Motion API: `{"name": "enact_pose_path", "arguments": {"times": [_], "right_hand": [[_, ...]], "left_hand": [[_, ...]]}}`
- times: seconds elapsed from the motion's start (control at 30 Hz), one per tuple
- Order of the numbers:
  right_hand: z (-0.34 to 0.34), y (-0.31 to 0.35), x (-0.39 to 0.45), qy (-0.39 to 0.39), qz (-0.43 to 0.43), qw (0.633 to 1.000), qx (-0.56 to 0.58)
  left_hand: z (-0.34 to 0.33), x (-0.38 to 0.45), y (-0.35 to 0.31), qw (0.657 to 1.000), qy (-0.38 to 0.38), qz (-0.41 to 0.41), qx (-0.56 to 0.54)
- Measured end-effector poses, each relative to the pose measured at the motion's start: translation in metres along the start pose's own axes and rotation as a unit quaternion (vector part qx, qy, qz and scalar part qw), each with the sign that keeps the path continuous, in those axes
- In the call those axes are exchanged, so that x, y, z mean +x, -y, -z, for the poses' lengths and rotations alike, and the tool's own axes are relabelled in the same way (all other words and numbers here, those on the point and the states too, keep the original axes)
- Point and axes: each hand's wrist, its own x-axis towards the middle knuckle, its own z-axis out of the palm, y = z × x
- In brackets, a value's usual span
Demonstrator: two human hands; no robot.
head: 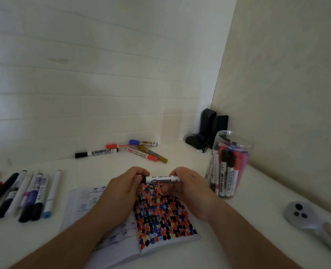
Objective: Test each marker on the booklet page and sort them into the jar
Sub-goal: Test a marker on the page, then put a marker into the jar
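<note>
A white whiteboard marker [161, 179] is held level above the far edge of the open booklet [141, 220], gripped at both ends. The black cap end is enclosed by the curled fingers of the left hand [124, 188], and the barrel's other end is pinched by the curled fingers of the right hand [188, 186]. The booklet lies flat on the white tabletop [238, 239], and its right page is covered with rows of black, red, blue and yellow blots, while printed matter is seen on the left page. To the right, just beside the right hand, a clear plastic jar [230, 164] stands upright and uncovered, with several markers standing inside it. At the left, a row of markers [25, 193] is laid side by side on the tabletop. At the far side, near the wall, a loose cluster of markers [133, 150] with black, red, blue and gold caps is scattered. Two dark upright objects [213, 125] are placed in the far right corner, with a dark rounded item at their foot. At the near right, a grey handled device [304, 216] with three dark spots rests on the tabletop.
</note>
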Motion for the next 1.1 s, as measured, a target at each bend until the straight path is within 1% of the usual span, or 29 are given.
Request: {"name": "enact_pose_path", "arguments": {"times": [0.03, 0.1, 0.17, 0.2, 0.3, 0.37, 0.43, 0.5, 0.53, 0.57, 0.63, 0.67, 0.73, 0.8, 0.83, 0.9, 1.0, 1.1], "right_hand": [[0.003, 0.003, -0.004, 0.019, -0.004, 1.000, -0.024], [0.008, 0.011, -0.015, 0.083, -0.022, 0.993, -0.085], [0.009, 0.019, -0.022, 0.142, -0.052, 0.984, -0.091], [0.007, 0.022, -0.024, 0.159, -0.060, 0.981, -0.088], [-0.009, 0.029, -0.026, 0.159, -0.034, 0.977, -0.140], [-0.018, 0.031, -0.028, 0.144, -0.016, 0.973, -0.178], [-0.019, 0.037, -0.034, 0.134, 0.015, 0.966, -0.221], [-0.013, 0.055, -0.045, 0.100, 0.075, 0.960, -0.252], [-0.007, 0.071, -0.050, 0.072, 0.113, 0.960, -0.246], [0.000, 0.089, -0.056, 0.033, 0.157, 0.959, -0.235], [0.022, 0.126, -0.063, -0.078, 0.252, 0.942, -0.208], [0.036, 0.142, -0.064, -0.143, 0.295, 0.924, -0.196], [0.068, 0.162, -0.059, -0.262, 0.357, 0.869, -0.218], [0.097, 0.166, -0.049, -0.338, 0.367, 0.819, -0.284], [0.106, 0.164, -0.044, -0.353, 0.356, 0.806, -0.315], [0.117, 0.154, -0.034, -0.350, 0.329, 0.801, -0.359], [0.118, 0.136, -0.021, -0.323, 0.297, 0.814, -0.380], [0.114, 0.133, -0.013, -0.310, 0.286, 0.827, -0.371]], "left_hand": [[0.001, 0.001, 0.001, 0.999, 0.001, 0.018, -0.028], [0.003, 0.002, 0.000, 0.997, -0.001, 0.041, -0.072], [0.004, 0.002, -0.003, 0.995, 0.015, 0.039, -0.092], [0.004, 0.001, -0.006, 0.995, 0.033, 0.035, -0.088], [0.004, -0.002, -0.013, 0.995, 0.083, 0.018, -0.060], [0.003, -0.003, -0.013, 0.996, 0.081, 0.014, -0.039], [0.002, -0.001, -0.009, 0.998, 0.061, 0.009, 0.002], [0.001, 0.000, -0.006, 0.997, 0.047, -0.004, 0.058], [0.000, 0.001, -0.005, 0.995, 0.048, -0.012, 0.086], [-0.001, 0.001, -0.004, 0.992, 0.050, -0.021, 0.110], [-0.004, 0.001, -0.002, 0.986, 0.059, -0.041, 0.147], [-0.006, 0.001, -0.002, 0.984, 0.062, -0.047, 0.159], [-0.007, 0.002, 0.000, 0.983, 0.063, -0.049, 0.167], [-0.008, 0.002, 0.001, 0.984, 0.062, -0.048, 0.163], [-0.008, 0.002, 0.001, 0.984, 0.062, -0.046, 0.162], [-0.009, 0.002, 0.002, 0.984, 0.064, -0.042, 0.162], [-0.009, 0.002, 0.004, 0.984, 0.067, -0.039, 0.160], [-0.009, 0.003, 0.006, 0.985, 0.066, -0.036, 0.154]]}}
